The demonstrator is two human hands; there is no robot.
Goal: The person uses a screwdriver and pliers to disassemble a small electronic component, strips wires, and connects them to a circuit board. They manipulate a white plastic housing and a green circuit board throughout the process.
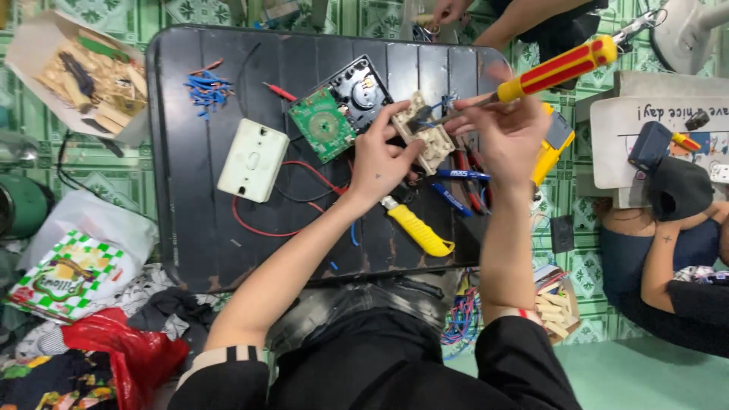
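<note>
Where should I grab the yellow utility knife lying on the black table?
Take the yellow utility knife by its long yellow handle, coming from the open near-right side. Its other end probably lies under the left hand, so that end looks awkward to reach.

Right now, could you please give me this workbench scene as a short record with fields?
Surface: black tray table on green patterned floor
Left hand: holds a beige switch module with wires
Right hand: holds a red-and-yellow screwdriver, tip at the module
Beside the hands: green circuit board, white cover plate, yellow utility knife
Loose parts: blue wire offcuts, red wire
Others: another person's hand at the far edge
</note>
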